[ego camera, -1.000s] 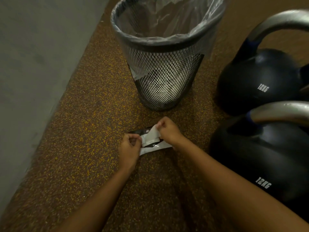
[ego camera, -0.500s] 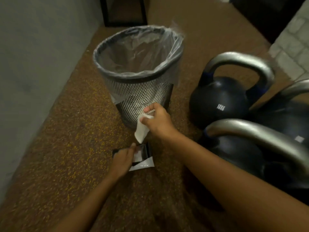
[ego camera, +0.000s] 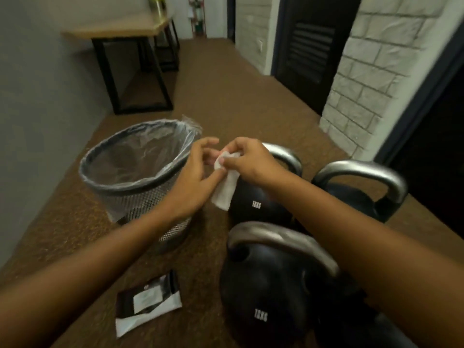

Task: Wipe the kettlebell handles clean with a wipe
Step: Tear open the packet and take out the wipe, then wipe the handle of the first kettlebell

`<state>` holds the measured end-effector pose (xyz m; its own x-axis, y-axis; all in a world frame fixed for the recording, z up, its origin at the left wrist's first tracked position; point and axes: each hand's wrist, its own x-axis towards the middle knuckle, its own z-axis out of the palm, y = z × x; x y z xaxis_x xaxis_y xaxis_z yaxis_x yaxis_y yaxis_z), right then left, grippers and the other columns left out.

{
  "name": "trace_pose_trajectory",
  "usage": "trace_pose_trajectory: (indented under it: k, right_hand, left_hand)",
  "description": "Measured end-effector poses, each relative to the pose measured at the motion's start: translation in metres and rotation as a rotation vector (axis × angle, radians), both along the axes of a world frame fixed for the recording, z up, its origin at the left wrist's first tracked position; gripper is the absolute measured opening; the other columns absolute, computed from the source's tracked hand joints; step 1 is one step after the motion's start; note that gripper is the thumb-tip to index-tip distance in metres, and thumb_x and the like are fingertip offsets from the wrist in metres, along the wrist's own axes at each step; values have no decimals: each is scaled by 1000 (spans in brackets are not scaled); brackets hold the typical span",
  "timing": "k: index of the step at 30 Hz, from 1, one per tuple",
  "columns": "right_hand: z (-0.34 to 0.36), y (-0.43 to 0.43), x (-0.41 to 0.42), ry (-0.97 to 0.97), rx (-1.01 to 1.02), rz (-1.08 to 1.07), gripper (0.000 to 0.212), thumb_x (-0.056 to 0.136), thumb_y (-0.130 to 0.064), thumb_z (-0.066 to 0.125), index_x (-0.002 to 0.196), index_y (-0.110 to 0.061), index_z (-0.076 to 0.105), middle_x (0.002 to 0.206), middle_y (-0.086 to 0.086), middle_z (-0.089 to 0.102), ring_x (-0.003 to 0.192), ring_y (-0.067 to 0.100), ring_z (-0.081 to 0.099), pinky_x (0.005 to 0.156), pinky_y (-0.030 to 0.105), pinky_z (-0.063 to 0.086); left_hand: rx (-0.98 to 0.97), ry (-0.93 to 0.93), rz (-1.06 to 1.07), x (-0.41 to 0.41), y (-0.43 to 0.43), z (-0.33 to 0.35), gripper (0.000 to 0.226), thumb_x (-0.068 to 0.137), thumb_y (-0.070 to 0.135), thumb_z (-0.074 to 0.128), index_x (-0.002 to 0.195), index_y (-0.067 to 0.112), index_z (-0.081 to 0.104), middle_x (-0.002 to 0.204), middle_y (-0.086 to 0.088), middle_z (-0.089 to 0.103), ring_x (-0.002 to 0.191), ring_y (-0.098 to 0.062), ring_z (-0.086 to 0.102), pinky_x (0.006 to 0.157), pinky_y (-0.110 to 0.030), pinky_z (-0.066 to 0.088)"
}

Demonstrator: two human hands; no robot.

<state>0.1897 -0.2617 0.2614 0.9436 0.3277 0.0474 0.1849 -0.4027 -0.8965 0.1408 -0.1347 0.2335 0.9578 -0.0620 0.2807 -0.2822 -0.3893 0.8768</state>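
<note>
Wipe (ego camera: 226, 189): white, small, folded strip, limp. Top end pinched in right grip (ego camera: 247, 160), rest hanging below it. Left grip (ego camera: 193, 182) fingertip touching its left edge.

Three kettlebells: black round bodies, grey metal loop handles, all upright on floor.
- Far kettlebell (ego camera: 256, 207): just beneath right grip, "12KG" mark, handle partly hidden behind grip.
- Right kettlebell (ego camera: 359, 199): right of right grip, whole handle arch showing.
- Near kettlebell (ego camera: 263, 297): below both grips, "12KG" mark, well apart from wipe.

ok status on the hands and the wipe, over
Right hand pinches wipe, left hand touches it. Wipe not yet on any kettlebell handle. Bin beside, not blocking.
</note>
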Motion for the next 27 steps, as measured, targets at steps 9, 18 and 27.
trace_pose_trajectory:
  k: [9, 18, 27]
  right_hand:
    - [14, -77, 55, -14, 326, -350, 6, 89, -9, 58, 92, -11, 53, 87, 0, 58, 87, 16, 58, 73, 26, 48]
    - [-54, -92, 81, -156, 14, -480, 27, 100, -19, 33, 116, -17, 55, 118, 2, 54, 111, 16, 47, 93, 31, 38]
    - [-93, -74, 91, -292, -335, -355, 40, 100, -35, 25, 137, -26, 38, 140, -2, 39, 131, 16, 28, 111, 39, 18]
  left_hand:
    - [-113, 130, -152, 88, -61, 29, 51, 88, 7, 58, 128, 30, 35, 83, -6, 65, 71, -14, 65, 61, -24, 52]
    - [-77, 97, 233, 117, -43, -20, 32, 93, 11, 47, 120, 23, 60, 137, -6, 46, 109, -18, 51, 94, -43, 48]
    - [75, 52, 65, 135, -40, -54, 49, 93, 11, 50, 139, 24, 40, 150, 0, 29, 131, -14, 38, 106, -32, 38]
